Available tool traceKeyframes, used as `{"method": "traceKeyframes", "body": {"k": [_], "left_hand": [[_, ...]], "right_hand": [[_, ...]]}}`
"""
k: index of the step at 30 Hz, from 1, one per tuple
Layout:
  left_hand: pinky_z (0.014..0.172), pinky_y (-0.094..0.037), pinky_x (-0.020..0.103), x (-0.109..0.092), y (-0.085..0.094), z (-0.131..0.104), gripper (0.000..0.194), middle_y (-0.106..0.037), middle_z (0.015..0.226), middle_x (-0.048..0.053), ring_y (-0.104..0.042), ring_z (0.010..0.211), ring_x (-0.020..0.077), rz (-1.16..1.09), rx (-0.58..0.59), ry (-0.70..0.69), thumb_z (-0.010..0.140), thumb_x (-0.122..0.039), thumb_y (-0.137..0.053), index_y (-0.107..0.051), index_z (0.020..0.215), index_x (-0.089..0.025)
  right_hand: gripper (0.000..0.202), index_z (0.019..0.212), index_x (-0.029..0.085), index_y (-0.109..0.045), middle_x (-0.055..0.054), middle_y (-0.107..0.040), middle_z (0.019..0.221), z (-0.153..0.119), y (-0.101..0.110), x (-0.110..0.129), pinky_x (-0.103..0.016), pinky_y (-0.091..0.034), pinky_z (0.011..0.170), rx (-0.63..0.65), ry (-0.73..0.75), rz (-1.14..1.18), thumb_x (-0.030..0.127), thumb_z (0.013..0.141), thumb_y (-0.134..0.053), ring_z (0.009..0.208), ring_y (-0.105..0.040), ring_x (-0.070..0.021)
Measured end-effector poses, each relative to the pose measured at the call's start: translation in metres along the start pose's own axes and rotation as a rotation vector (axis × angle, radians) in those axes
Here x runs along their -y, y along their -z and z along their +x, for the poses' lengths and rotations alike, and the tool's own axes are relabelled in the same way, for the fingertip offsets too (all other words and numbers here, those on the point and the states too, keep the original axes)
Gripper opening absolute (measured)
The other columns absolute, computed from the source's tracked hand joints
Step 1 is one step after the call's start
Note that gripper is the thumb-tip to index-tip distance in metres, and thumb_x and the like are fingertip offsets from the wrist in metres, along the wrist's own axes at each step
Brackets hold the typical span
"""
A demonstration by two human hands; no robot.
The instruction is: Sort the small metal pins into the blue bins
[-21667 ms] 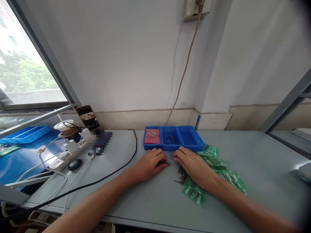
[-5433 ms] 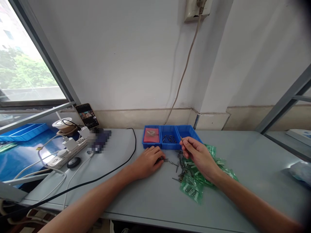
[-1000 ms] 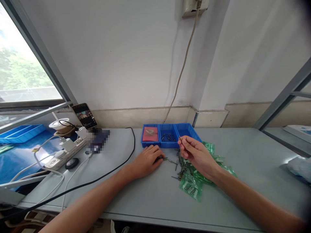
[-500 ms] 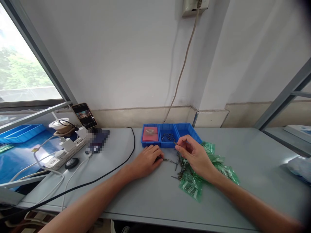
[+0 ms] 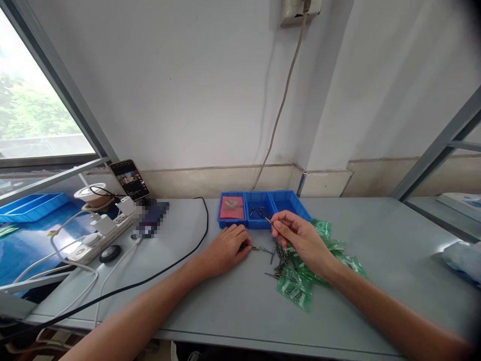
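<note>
Pinching a slim metal pin (image 5: 269, 219) between its fingers (image 5: 276, 219), the right hand (image 5: 302, 243) held it near the blue tray (image 5: 259, 225) just beyond. Probably light, stiff and slippery, it suited a mid-shaft grip. The left hand's (image 5: 227, 250) fingers curled around pins (image 5: 256, 248).

Bright window (image 5: 37, 110) left of a pale wall (image 5: 169, 100) with beige skirting (image 5: 210, 181) above a grey tabletop (image 5: 210, 311).

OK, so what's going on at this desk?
The right hand pinches a small metal piece at the near edge of the blue tray's middle compartment, where similar pieces lie. The left hand rests on the desk over a few more. Loose pieces and green packets lie around the right hand.
</note>
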State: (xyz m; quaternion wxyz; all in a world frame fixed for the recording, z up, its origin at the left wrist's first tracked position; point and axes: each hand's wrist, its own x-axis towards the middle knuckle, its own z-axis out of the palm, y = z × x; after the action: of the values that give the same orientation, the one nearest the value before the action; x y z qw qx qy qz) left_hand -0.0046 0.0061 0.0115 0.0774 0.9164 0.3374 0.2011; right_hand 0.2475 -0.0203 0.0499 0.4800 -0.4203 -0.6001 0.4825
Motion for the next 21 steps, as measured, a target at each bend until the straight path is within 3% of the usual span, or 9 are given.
{"method": "traceKeyframes", "body": {"k": [6, 11, 17, 21], "left_hand": [[0.086, -0.046, 0.034, 0.0, -0.003, 0.001, 0.006, -0.062, 0.101, 0.004, -0.057, 0.095, 0.0212, 0.012, -0.019, 0.002, 0.104, -0.018, -0.06, -0.058, 0.099, -0.021], [0.083, -0.045, 0.033, -0.001, -0.007, 0.001, 0.007, -0.062, 0.098, 0.003, -0.056, 0.092, 0.0206, 0.028, -0.044, 0.007, 0.1, -0.015, -0.061, -0.057, 0.096, -0.02], [0.081, -0.045, 0.034, 0.0, -0.011, 0.003, 0.009, -0.062, 0.096, 0.003, -0.056, 0.091, 0.0208, 0.056, -0.039, 0.01, 0.096, -0.014, -0.064, -0.057, 0.094, -0.02], [0.081, -0.044, 0.035, 0.0, -0.014, 0.006, 0.009, -0.063, 0.095, 0.004, -0.056, 0.091, 0.0221, 0.103, -0.027, 0.046, 0.094, -0.014, -0.064, -0.057, 0.093, -0.02]], "right_hand": [[0.041, 0.1, 0.024, -0.064, 0.0, -0.067, 0.083, 0.004, 0.001, -0.004, -0.028, -0.043, 0.056, -0.17, 0.041, -0.069, 0.063, 0.094, -0.074, 0.058, -0.052, -0.013], [0.044, 0.099, 0.024, -0.064, 0.002, -0.063, 0.074, 0.006, 0.001, -0.005, -0.03, -0.047, 0.059, -0.221, 0.031, -0.075, 0.066, 0.091, -0.075, 0.059, -0.052, -0.0148], [0.049, 0.1, 0.023, -0.065, -0.004, -0.073, 0.092, 0.009, 0.003, -0.01, -0.03, -0.05, 0.058, -0.247, 0.011, 0.013, 0.067, 0.085, -0.08, 0.061, -0.057, -0.0144], [0.045, 0.108, 0.023, -0.065, -0.008, -0.076, 0.107, 0.009, 0.003, -0.011, -0.031, -0.053, 0.059, -0.197, -0.026, 0.019, 0.061, 0.089, -0.079, 0.065, -0.064, -0.0153]]}}
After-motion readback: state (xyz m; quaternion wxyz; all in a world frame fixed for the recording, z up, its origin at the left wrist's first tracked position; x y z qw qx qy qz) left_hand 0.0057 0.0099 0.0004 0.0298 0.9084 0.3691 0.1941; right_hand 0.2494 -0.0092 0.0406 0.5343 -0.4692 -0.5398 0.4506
